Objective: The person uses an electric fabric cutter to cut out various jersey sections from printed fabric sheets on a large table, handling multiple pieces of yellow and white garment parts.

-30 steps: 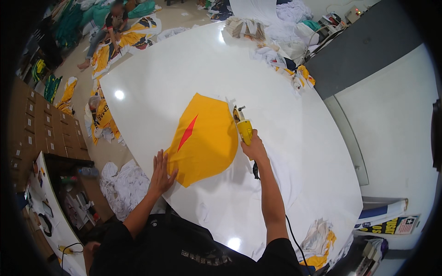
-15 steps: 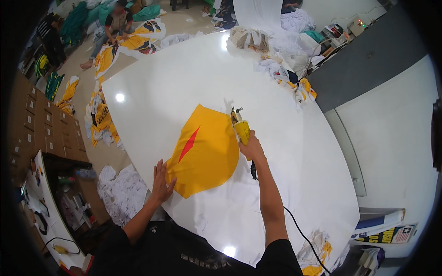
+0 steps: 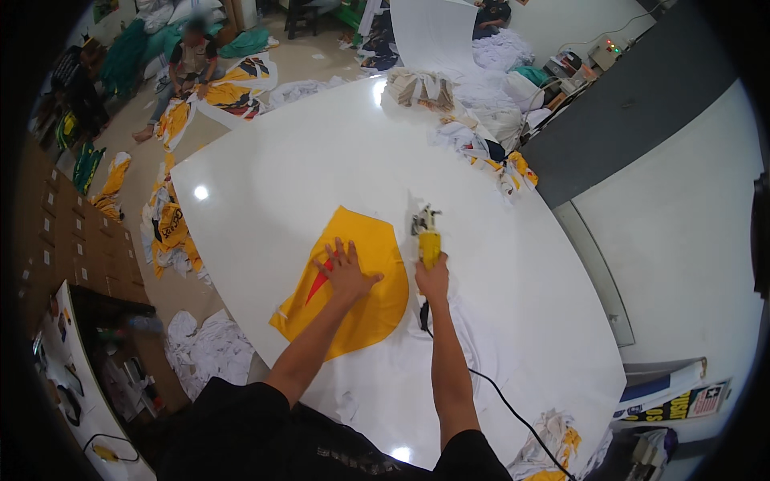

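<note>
My left hand (image 3: 346, 272) lies spread on the yellow fabric piece (image 3: 373, 313), over part of its red pointed shape (image 3: 315, 290). My right hand (image 3: 433, 276) grips a yellow handheld electric cutter (image 3: 429, 244), its metal cutting head pointing away from me, just right of the fabric with a small gap. A black cord (image 3: 507, 401) runs from the cutter toward the lower right. The fabric lies flat on the large white table (image 3: 265, 168).
Fabric heaps (image 3: 513, 172) sit at the table's far right edge and lower right corner. White scraps (image 3: 208, 353) lie on the floor at left, near stacked cartons (image 3: 80, 232) and a side desk (image 3: 100, 393). A co-worker (image 3: 192, 72) sits on the floor with yellow fabric; other people are farther back.
My left hand has moved from the fabric's lower left edge up and right onto its middle. The cutter is slightly lower in the picture and more upright, with a gap to the fabric.
</note>
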A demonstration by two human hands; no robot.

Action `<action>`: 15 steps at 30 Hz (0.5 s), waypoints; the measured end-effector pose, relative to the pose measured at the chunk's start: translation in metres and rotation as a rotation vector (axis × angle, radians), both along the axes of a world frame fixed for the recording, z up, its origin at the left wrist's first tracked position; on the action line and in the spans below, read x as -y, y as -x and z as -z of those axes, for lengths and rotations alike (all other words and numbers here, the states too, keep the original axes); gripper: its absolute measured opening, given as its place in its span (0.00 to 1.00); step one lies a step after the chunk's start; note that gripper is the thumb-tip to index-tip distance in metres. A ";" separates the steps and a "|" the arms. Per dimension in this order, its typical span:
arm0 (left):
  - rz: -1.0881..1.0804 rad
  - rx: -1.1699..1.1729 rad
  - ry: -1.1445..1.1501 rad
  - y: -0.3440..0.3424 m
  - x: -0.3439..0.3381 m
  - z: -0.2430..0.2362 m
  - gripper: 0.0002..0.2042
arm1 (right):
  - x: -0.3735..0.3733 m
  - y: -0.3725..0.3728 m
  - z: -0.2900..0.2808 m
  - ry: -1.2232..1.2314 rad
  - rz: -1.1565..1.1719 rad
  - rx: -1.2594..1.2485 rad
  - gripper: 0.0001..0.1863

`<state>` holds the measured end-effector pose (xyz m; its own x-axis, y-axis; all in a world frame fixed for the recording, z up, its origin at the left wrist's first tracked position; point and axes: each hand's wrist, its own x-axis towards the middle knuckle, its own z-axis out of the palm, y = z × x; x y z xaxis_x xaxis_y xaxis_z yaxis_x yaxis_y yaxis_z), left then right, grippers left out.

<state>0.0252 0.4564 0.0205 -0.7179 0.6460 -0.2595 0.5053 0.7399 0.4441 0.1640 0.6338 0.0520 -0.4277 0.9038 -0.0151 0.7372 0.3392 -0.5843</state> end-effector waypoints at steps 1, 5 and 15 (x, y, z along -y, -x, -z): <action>0.077 -0.039 -0.023 0.002 0.008 0.000 0.62 | 0.001 -0.018 0.005 -0.001 0.022 -0.057 0.31; 0.671 -0.112 0.008 0.035 0.070 -0.006 0.68 | 0.016 -0.125 0.007 0.002 0.137 -0.187 0.33; 0.924 -0.057 0.186 0.096 0.159 -0.025 0.76 | 0.233 -0.233 -0.037 0.160 0.130 0.020 0.39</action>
<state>-0.0712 0.2974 0.0451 0.0434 0.9174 -0.3956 0.9443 0.0916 0.3160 0.3970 0.4004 0.0894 -0.3058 0.9367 -0.1703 0.7809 0.1443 -0.6078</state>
